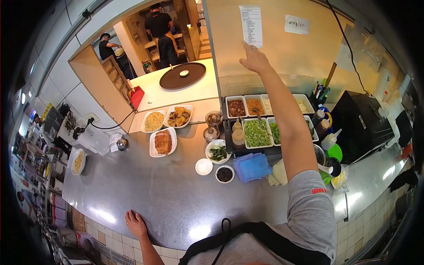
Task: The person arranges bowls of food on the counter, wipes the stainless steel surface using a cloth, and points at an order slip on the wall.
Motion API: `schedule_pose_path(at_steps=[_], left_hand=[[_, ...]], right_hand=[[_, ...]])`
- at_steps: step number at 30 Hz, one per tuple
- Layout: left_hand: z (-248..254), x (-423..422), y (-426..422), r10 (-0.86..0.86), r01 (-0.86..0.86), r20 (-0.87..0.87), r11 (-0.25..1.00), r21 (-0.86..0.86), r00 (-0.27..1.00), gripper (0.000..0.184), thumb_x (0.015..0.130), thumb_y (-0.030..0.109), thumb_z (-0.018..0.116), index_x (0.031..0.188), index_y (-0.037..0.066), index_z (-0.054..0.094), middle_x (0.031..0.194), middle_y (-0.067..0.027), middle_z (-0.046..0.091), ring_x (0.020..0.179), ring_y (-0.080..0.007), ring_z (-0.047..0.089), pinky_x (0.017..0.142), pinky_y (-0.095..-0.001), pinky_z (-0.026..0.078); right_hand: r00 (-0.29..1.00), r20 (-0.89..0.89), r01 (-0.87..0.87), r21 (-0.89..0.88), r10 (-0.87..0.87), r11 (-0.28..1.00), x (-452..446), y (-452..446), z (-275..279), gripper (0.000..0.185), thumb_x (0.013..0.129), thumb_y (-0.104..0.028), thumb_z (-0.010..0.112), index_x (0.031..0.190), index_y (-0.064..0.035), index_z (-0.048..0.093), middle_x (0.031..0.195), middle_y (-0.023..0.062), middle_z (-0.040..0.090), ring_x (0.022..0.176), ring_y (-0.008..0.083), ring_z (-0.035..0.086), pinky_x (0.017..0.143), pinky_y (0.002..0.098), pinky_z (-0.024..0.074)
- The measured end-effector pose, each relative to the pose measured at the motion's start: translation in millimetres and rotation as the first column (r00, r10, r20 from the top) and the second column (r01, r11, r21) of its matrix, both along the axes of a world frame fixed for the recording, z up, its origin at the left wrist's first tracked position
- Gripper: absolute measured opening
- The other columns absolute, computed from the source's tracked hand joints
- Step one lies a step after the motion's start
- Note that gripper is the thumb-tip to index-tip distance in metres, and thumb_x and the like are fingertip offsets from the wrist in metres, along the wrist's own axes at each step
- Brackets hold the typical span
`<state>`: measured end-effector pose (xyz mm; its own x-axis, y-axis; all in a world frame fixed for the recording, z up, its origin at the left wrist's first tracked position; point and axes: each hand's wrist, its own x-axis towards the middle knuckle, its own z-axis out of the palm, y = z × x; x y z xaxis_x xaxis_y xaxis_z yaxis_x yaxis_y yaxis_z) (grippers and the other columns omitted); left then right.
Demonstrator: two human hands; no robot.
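My right hand (255,58) is raised at the wall, its index finger extended onto the lower part of a printed paper slip (251,26); it holds nothing. Down at the front left edge of the steel counter (163,198), my left hand (136,223) rests with fingers slightly apart and nothing in them. A handwritten note (297,24) hangs right of the slip. Below my right forearm are trays of toppings, among them chopped green onion (257,133) and minced brown food (255,106).
Bowls of noodles (154,121), fried pieces (179,116) and sliced meat (163,142) stand near the pass-through. Blue cloths (252,167) lie mid-counter. A round brown tray (183,75) is on the ledge. Two people work beyond. A black machine (362,126) stands right.
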<state>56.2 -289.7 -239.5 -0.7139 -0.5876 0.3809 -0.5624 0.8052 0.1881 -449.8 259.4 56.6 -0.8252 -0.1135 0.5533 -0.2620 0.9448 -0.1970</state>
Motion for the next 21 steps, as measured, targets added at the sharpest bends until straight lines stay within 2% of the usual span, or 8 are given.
schedule_pose_path(at_steps=[4,6,8,10,12,14,16,21], left_hand=[[0.7,1.5,0.9,-0.002,0.002,-0.003,1.000,-0.010,1.000,0.041,0.091,0.026,0.049,0.123,0.000,0.050,0.131,-0.0216,0.046,0.121,-0.0383,0.041,0.102,-0.0450,0.033],[2.2,1.8,2.3,-0.009,0.009,-0.006,1.000,-0.013,1.000,0.041,0.091,0.026,0.049,0.123,0.000,0.050,0.131,-0.0213,0.046,0.121,-0.0381,0.041,0.102,-0.0449,0.033],[4.6,2.9,3.4,-0.012,0.012,-0.006,1.000,0.000,1.000,0.041,0.091,0.026,0.049,0.123,0.001,0.050,0.130,-0.0214,0.046,0.121,-0.0379,0.042,0.101,-0.0452,0.034],[5.1,2.1,3.8,-0.014,0.014,-0.011,1.000,0.002,1.000,0.042,0.090,0.026,0.049,0.123,0.001,0.050,0.130,-0.0215,0.046,0.121,-0.0377,0.042,0.101,-0.0455,0.034],[3.4,2.8,2.8,-0.014,0.013,-0.015,1.000,-0.008,1.000,0.042,0.090,0.026,0.050,0.123,0.001,0.051,0.130,-0.0215,0.047,0.120,-0.0376,0.042,0.101,-0.0459,0.034],[2.3,3.5,2.2,-0.020,0.020,-0.019,1.000,-0.013,1.000,0.042,0.090,0.026,0.050,0.123,0.001,0.051,0.130,-0.0215,0.047,0.120,-0.0375,0.042,0.100,-0.0461,0.034],[3.8,4.1,2.6,-0.018,0.017,-0.017,1.000,-0.012,1.000,0.042,0.090,0.027,0.050,0.123,0.001,0.051,0.130,-0.0212,0.047,0.120,-0.0372,0.043,0.100,-0.0461,0.034],[5.0,3.8,4.2,0.001,-0.001,-0.010,1.000,-0.019,1.000,0.042,0.090,0.028,0.050,0.122,0.002,0.052,0.130,-0.0202,0.048,0.120,-0.0360,0.043,0.099,-0.0456,0.035]], right_hand=[[0.968,-0.103,-0.228,0.006,0.228,0.974,63.9,-9.7,-28.5,0.048,0.079,-0.023,0.057,0.125,-0.0094,0.051,0.124,0.0187,0.053,0.110,0.0317,0.054,0.090,0.0448,0.0440],[0.904,-0.231,-0.376,-0.024,0.361,0.926,121.5,-19.9,-48.0,0.032,0.077,-0.015,0.059,0.107,-0.0063,0.062,0.112,0.0176,0.060,0.101,0.0322,0.058,0.085,0.0434,0.0463],[0.845,-0.269,-0.485,-0.018,0.463,0.875,183.5,-28.5,-68.2,0.024,0.074,-0.011,0.062,0.097,-0.0050,0.064,0.102,0.0153,0.062,0.090,0.0314,0.060,0.078,0.0432,0.0473],[0.734,-0.232,-0.665,-0.055,0.639,0.744,242.8,-34.4,-96.2,0.019,0.075,-0.011,0.062,0.093,-0.0053,0.063,0.097,0.0114,0.063,0.087,0.0288,0.059,0.075,0.0428,0.0464],[0.690,-0.254,-0.710,-0.054,0.678,0.703,306.7,-40.1,-133.6,0.016,0.076,-0.009,0.061,0.092,-0.0068,0.063,0.097,0.0093,0.062,0.088,0.0274,0.058,0.076,0.0411,0.0460],[0.674,-0.118,-0.737,-0.158,0.729,0.657,353.4,-45.7,-171.5,0.018,0.078,-0.011,0.061,0.095,-0.0077,0.063,0.098,0.0080,0.062,0.090,0.0270,0.057,0.081,0.0404,0.0443],[0.697,0.065,-0.698,-0.166,0.714,0.696,384.6,-49.9,-207.3,0.026,0.078,-0.015,0.062,0.103,-0.0079,0.062,0.107,0.0107,0.059,0.094,0.0285,0.057,0.086,0.0409,0.0422],[0.760,0.224,-0.588,-0.162,0.610,0.793,434.6,-58.2,-257.3,0.036,0.077,-0.017,0.065,0.111,-0.0070,0.058,0.120,0.0148,0.052,0.110,0.0312,0.048,0.094,0.0422,0.0370]])
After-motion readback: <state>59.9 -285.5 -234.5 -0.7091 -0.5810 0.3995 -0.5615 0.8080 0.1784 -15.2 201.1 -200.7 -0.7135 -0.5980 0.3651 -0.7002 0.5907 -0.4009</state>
